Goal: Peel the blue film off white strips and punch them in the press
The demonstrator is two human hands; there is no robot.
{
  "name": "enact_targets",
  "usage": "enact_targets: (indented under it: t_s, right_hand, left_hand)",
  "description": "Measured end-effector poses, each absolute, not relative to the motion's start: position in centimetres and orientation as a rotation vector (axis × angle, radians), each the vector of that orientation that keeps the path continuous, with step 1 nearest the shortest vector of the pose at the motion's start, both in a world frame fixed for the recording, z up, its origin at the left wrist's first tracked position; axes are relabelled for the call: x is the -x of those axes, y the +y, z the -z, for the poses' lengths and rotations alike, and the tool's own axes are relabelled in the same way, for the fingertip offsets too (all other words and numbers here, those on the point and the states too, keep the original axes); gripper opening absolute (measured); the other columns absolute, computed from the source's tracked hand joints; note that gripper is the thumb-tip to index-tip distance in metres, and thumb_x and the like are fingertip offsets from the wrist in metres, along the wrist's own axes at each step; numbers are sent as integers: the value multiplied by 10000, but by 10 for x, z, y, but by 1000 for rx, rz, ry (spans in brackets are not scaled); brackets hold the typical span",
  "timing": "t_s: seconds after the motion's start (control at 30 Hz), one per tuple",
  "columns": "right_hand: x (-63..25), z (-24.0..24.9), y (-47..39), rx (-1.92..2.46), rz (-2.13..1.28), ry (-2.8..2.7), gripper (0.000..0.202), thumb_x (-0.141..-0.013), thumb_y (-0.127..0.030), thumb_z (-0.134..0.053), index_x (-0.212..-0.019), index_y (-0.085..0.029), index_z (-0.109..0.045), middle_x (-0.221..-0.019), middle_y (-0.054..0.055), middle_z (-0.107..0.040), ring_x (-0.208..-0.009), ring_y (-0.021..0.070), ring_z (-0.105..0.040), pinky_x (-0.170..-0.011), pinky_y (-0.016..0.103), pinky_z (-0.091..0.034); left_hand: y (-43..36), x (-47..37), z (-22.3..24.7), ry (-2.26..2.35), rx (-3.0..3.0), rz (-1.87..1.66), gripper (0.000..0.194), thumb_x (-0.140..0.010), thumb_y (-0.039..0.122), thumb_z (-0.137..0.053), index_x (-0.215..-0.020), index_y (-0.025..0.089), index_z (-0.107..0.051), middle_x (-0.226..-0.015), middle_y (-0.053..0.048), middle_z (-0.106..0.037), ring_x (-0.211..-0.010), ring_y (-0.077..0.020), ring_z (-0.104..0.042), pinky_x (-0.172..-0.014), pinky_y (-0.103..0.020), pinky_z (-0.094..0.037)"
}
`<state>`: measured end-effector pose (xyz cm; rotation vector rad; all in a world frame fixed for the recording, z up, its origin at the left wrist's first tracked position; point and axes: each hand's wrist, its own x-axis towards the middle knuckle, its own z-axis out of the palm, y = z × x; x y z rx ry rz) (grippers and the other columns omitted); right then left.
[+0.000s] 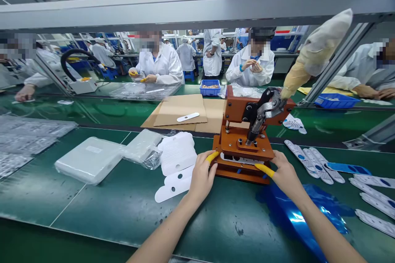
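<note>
One of the fingers [211, 171] of the left hand [197, 176] wears a snug yellow cover [212, 157], rounded at the tip. A matching yellow sheath [264, 170] encloses one finger of the right hand [286, 176]. The neighbouring fingers are bare, and behind them the slender forearms [165, 230] are bare too, down to the lower edge of view.

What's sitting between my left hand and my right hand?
In the head view, the orange press stands between your left hand and right hand, a white strip between its plates.

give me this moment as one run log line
left hand: at press, left side | right hand: at press, right side | white strip: inside press | strip pile: left of press | blue film: right of press
</note>
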<state>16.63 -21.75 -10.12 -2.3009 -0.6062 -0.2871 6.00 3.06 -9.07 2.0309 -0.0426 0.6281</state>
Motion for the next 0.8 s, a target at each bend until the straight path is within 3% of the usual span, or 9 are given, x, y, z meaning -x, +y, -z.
enact_targets:
  t_s: [0.33, 0.5, 0.67, 0.8]
  right_hand:
    - [-162, 97, -215, 2265, 191, -575, 463, -777, -621, -527, -971, -230, -680, -1184, 105, -581, -1142, 322, -488, -882, 448, -461]
    - [-169, 98, -235, 2175, 237, -409, 386, -824, -498, -504, -1053, -219, -640, -1194, 77, -580, -1108, 245, -541, -918, 367, -455]
    - [-254, 85, -279, 2289, 402, 136, 450, -877, -380, -479, -1243, -121, -507, -1240, 144, -539, -1122, 246, -530, -956, 375, -421]
    - [-347, 70, -283, 2375, 224, 456, 441, -882, -364, -568, -1259, -151, -489, -1256, 116, -521, -1114, 240, -529, -948, 453, -430]
  left_hand:
    - [32, -65, 87, -101, -2080, -627, 287, -884, 246, -519, -1152, 255, -622, -1211, -90, -593, -1135, -269, -506, -989, -455, -374]
    - [36, -64, 90, -92, -2099, -679, 307, -882, 221, -523, -1181, 249, -586, -1197, -84, -588, -1138, -252, -506, -995, -422, -372]
    - [42, -62, 99, -33, -2056, -877, 268, -852, 205, -548, -1114, 246, -590, -1089, -87, -587, -1010, -253, -554, -890, -389, -440]
    - [44, -62, 105, -40, -2051, -959, 207, -821, 198, -568, -1019, 256, -592, -1012, -71, -581, -939, -235, -572, -843, -345, -460]
